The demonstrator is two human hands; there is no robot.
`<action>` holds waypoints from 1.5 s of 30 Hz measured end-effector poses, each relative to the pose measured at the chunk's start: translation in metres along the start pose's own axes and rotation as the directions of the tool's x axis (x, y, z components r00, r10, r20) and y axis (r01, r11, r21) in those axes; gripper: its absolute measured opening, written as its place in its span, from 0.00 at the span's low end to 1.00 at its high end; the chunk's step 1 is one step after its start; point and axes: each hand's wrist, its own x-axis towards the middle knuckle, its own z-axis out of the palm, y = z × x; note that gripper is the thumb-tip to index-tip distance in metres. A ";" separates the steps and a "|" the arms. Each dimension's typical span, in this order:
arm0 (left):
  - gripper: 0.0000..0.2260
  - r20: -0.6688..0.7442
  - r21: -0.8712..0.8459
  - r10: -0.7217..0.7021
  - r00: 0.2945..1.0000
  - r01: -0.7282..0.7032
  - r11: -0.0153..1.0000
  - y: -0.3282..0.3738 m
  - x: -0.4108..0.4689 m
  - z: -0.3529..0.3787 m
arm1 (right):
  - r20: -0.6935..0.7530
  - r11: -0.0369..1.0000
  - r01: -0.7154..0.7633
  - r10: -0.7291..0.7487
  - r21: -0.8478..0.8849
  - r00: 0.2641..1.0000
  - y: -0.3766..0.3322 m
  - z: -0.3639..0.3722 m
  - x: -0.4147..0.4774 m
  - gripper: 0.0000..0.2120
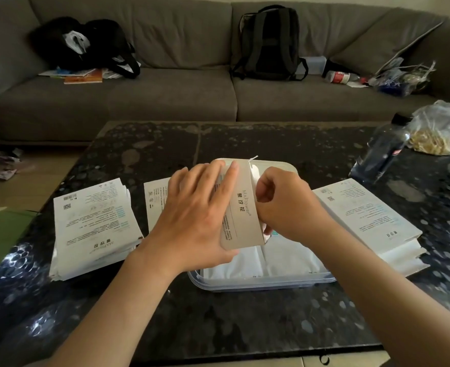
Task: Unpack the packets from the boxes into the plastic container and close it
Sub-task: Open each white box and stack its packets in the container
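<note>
Thin white cardboard box (241, 207), matt, printed, held on edge above clear plastic container (258, 283) at bench centre. Left hand (192, 221) clamps box, fingers spread over broad face, thumb under lower corner. Right hand (284, 205) curled tight at box's open side, pinching its edge; fingertips hidden, contents unclear. White soft packets (245, 260) lie flat inside container. Glossy dark speckled bench (245, 327) has free space along near edge. Flat printed pile (94, 226) to left, thicker box stack (369, 215) to right. Dark plastic bottle (382, 149) at far right.
</note>
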 end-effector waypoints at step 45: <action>0.55 -0.007 -0.002 -0.052 0.999 0.052 0.999 0.002 -0.001 0.004 | 0.137 0.964 0.236 -0.252 0.123 0.958 0.016 0.001 0.018 0.10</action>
